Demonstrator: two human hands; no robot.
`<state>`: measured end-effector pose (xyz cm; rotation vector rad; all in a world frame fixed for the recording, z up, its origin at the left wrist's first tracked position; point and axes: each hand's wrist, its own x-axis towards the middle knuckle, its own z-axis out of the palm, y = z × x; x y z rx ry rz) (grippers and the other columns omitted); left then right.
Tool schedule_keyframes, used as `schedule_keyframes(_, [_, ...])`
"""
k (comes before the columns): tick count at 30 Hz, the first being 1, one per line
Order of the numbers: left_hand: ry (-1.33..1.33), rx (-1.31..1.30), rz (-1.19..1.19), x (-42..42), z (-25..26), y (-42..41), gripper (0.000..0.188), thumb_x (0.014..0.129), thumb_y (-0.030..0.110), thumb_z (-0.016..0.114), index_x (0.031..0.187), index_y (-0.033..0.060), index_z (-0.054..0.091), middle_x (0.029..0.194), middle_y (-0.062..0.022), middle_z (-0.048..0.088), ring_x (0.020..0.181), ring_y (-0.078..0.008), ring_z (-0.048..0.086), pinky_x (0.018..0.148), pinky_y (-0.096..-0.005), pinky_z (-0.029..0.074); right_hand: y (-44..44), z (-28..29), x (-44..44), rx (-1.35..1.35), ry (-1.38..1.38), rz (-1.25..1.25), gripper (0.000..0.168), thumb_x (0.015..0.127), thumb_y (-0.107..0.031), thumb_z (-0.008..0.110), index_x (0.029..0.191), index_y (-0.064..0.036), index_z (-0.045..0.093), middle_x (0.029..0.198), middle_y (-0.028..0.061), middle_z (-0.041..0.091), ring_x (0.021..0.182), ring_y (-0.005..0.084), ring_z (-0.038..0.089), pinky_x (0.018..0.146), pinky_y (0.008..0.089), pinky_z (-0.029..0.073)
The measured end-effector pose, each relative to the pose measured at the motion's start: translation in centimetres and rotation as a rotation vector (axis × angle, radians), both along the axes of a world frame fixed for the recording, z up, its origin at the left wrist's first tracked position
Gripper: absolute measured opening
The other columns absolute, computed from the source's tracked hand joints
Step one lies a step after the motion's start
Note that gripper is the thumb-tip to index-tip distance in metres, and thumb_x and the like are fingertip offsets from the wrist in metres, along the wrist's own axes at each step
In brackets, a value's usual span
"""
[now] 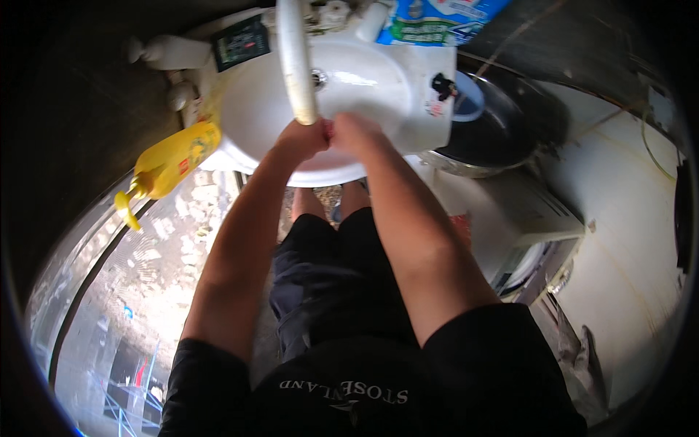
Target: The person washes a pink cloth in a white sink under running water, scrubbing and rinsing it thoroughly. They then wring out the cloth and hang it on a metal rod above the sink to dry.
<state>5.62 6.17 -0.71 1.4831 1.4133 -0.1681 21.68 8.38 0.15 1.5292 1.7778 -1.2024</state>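
Note:
Both hands are close together over the near part of a white washbasin point(262, 104). My left hand point(303, 141) is closed at one side of a small reddish thing point(328, 129), just below the end of a white pipe-like spout point(297, 60). On its other side my right hand point(354, 133) is curled against the same thing and blurred by motion. Fingers cover most of the reddish thing, so its kind is unclear. The basin's drain point(318, 79) lies beyond the hands, partly behind the spout.
A yellow pump bottle point(177, 158) lies left of the basin. Behind it are a white bottle point(177, 52) and a dark packet point(242, 43). A blue packet point(431, 22) is on the back rim. At right sit a black wok-like pan point(491, 125) and a bluish round container point(469, 98).

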Motion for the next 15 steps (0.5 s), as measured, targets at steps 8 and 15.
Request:
schedule_keyframes(8, [-0.068,0.451,0.274,0.7,-3.7,-0.8,0.021,0.085,0.02,0.075,0.095,0.0082,0.061,0.081,-0.0107,0.067,0.08,-0.0304,0.071,0.072,-0.0408,0.058,3.0,-0.9,2.2,0.012,0.164,-0.041,0.035,0.082,-0.019,0.074,0.115,-0.005,0.071,0.091,0.0151,0.075,0.087,0.0313,0.074,0.078,0.0404,0.058])
schedule_keyframes(15, [-0.637,-0.871,0.672,-1.5,0.4,3.4,0.026,0.075,0.012,0.082,0.097,0.0146,0.068,0.076,0.0039,0.057,0.062,-0.0057,0.054,0.049,-0.0187,0.038,0.8,1.1,2.3,0.847,0.173,0.283,0.058,0.086,-0.015,0.075,0.14,-0.012,0.053,0.106,0.011,0.067,0.094,0.0353,0.069,0.082,0.0482,0.059])
